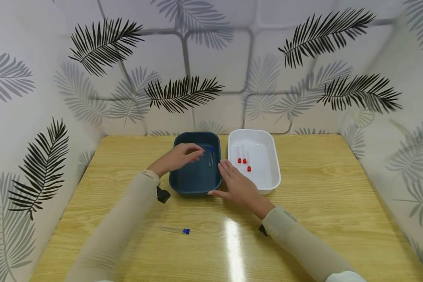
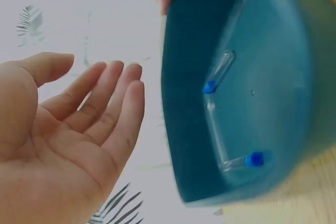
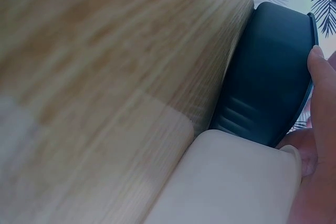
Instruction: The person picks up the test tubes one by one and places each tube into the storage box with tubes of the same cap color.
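My left hand (image 1: 187, 153) hovers over the dark blue bin (image 1: 195, 180), its fingers relaxed and slightly bent. In the left wrist view nothing is in its palm. Two clear test tubes with blue caps lie inside the bin: one tube (image 2: 223, 69) towards the middle and another (image 2: 239, 162) near the end wall; the head view shows one tube (image 1: 211, 157) by the right wall. My right hand (image 1: 237, 185) rests at the bin's near right corner, fingers straight along the rim, with the thumb (image 3: 317, 59) touching the edge.
A white bin (image 1: 266, 172) stands just right of the blue one, holding three tubes with red caps (image 1: 244, 161). Another blue-capped test tube (image 1: 174, 230) lies on the wooden table (image 1: 324, 196) near the front. Patterned walls enclose the back and sides.
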